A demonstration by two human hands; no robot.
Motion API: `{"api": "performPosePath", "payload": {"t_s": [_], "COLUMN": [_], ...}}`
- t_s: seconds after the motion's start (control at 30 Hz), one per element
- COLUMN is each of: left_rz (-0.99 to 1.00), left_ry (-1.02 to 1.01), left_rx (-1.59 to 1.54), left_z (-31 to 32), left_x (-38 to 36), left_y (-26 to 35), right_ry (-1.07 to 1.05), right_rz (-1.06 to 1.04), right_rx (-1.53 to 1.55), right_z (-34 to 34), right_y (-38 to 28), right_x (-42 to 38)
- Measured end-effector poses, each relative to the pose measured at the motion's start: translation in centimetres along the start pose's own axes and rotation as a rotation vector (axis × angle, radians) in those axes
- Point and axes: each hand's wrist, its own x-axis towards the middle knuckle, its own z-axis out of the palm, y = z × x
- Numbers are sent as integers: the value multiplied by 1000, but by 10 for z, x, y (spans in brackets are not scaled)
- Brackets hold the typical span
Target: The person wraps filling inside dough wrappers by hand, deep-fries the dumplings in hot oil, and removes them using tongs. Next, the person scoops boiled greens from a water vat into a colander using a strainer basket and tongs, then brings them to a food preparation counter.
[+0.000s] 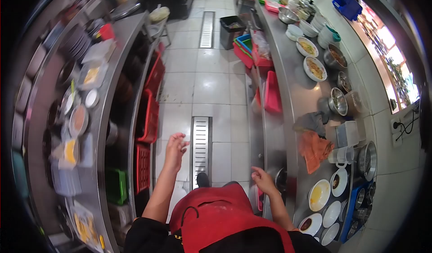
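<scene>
My left hand point(176, 148) is raised in front of me over the aisle floor, its fingers loosely bent and apart, with nothing visible in it. Lower and to the right, my right hand point(263, 180) hangs beside the steel counter point(288, 163), fingers half curled and apart; I see nothing in it either. Neither hand touches anything. A red apron point(216, 217) covers my front. Nearest to my right hand on the counter are an orange cloth point(316, 151), a grey cloth point(311, 123) and a white bowl with yellow liquid point(319, 195).
Red crates point(145, 118) and a green crate point(115, 185) line the shelf under the left counter point(118, 73). Floor drains point(201, 140) run along the tiled aisle. A dark bin point(231, 31) stands ahead. Bowls of food point(315, 68) sit on the right counter.
</scene>
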Motion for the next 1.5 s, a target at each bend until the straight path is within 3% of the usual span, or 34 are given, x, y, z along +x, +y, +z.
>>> {"api": "performPosePath", "payload": {"t_s": [0.13, 0.23, 0.33, 0.5, 0.53, 0.6, 0.67, 0.7, 0.73, 0.8, 0.83, 0.87, 0.93, 1.0, 1.07, 1.13, 1.23, 1.27, 1.37, 1.4, 1.47, 1.5], "left_rz": [-202, -283, -269, -418, -434, -371, -316, -303, -303, -341, -459, -434, -381, -331, -393, -379, -378, -332, -213, -192, -138, -177], "left_ry": [-72, -79, -135, -265, -298, -295, -290, -277, -271, -234, -336, -309, -298, -326, -338, -203, -360, -298, -291, -271, -186, -231], "left_rx": [227, 432, 577, 693, 728, 766, 858, 859, 861, 794, 405, 412, 460, 532, 435, 162, 145, 184, 460, 536, 761, 809], "left_z": [48, 85, 125, 213, 226, 243, 261, 276, 291, 307, 320, 321, 320, 317, 316, 313, 263, 251, 179, 146, 118, 125], "left_x": [108, 184, 289, 392, 415, 472, 520, 538, 545, 562, 556, 569, 596, 608, 597, 571, 567, 552, 531, 528, 495, 468], "left_y": [-45, -89, -144, -236, -258, -327, -386, -397, -406, -443, -422, -445, -483, -495, -473, -424, -373, -341, -265, -245, -170, -115], "right_ry": [209, 350, 269, 294, 195, 110, 199, 112, 180, 280, 274, 284, 280, 276, 254, 289, 291, 290, 195, 294, 597, 292], "right_rz": [68, 88, 96, 141, 350, 379, 498, 515, 654, 583, 579, 623, 683, 704, 711, 584, 489, 468, 476, 317, -336, -176], "right_rx": [-25, -125, -60, 86, 73, 177, 392, 265, 576, 671, 779, 680, 481, 624, 765, 762, 586, 502, 681, 696, -4, 90], "right_z": [-25, -42, -57, -48, -53, -38, -8, -24, 3, 18, 21, 25, -7, 3, 10, 9, 5, 3, -21, -4, -4, -40], "right_y": [0, 37, 40, 73, 54, 90, 144, 112, 158, 167, 163, 157, 84, 94, 102, 93, 69, 58, 3, 6, -6, -46], "right_x": [60, 122, 205, 216, 213, 204, 192, 195, 181, 172, 171, 168, 198, 204, 209, 216, 230, 239, 277, 291, 338, 348]}}
